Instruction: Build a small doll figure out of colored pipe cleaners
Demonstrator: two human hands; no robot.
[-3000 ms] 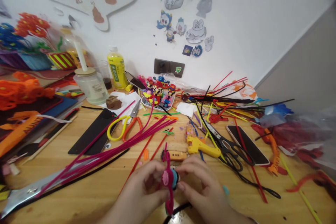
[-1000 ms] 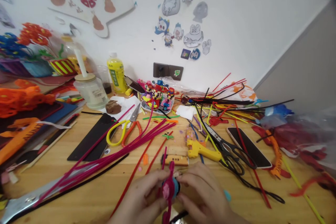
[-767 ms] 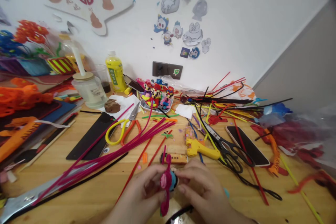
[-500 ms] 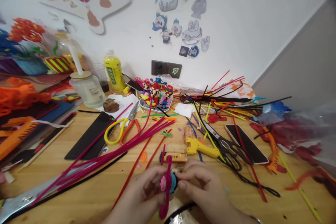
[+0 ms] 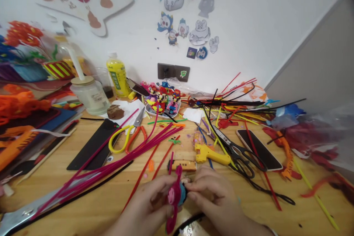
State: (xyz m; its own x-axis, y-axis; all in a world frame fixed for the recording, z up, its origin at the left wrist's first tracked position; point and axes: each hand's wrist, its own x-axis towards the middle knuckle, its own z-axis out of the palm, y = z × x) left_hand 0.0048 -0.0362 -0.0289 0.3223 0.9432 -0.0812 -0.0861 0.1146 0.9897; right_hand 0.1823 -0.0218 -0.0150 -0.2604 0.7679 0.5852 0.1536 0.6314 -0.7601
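Note:
My left hand (image 5: 146, 201) and my right hand (image 5: 212, 195) meet low in the middle of the view. Together they hold a small pipe-cleaner figure (image 5: 177, 195), with a magenta loop around a pink patch and a blue and black part behind it. The fingers hide much of the figure. A long magenta strand of it hangs down past my left thumb. Just beyond my hands lies a small orange and wooden block (image 5: 181, 165). A short black pipe cleaner (image 5: 189, 224) lies under my right wrist.
A yellow glue gun (image 5: 211, 156), black scissors (image 5: 243, 166) and a phone (image 5: 258, 149) lie to the right. Left are magenta pipe cleaners (image 5: 110, 166), yellow-handled scissors (image 5: 118, 140) and a black strip (image 5: 94, 145). A tray of figures (image 5: 163, 105) stands behind.
The whole scene has drifted left in view. The figure's magenta strand now tilts down to the left, and my hands stay closed around the figure.

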